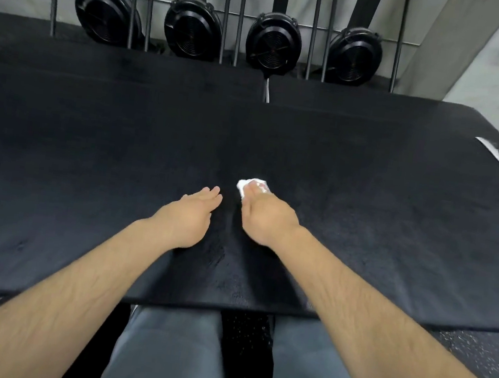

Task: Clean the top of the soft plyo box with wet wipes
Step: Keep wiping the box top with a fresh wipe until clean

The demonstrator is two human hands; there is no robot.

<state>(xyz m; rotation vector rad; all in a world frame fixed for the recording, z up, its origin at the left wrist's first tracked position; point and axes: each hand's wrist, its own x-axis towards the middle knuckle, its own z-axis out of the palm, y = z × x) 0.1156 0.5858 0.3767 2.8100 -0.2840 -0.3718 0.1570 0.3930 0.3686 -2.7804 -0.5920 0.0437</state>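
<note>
Right hand (265,219) fingers grip wet wipe (250,185) on plyo box (89,153); left hand (190,216) fingers straight, seemingly touching top.

White wipe (251,185), black box top (89,153)

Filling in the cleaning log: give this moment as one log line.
right hand: holds wet wipe on plyo box top | left hand: open, fingers straight

Hiding most of the wet wipe (243,185) under the fingers (252,193) of the right hand (266,219), with blur softening their outline. Running off both side edges: the plyo box top (89,153). Getting cropped at the bottom, both forearms (37,320); at the top, the black fan machines (274,44).
</note>
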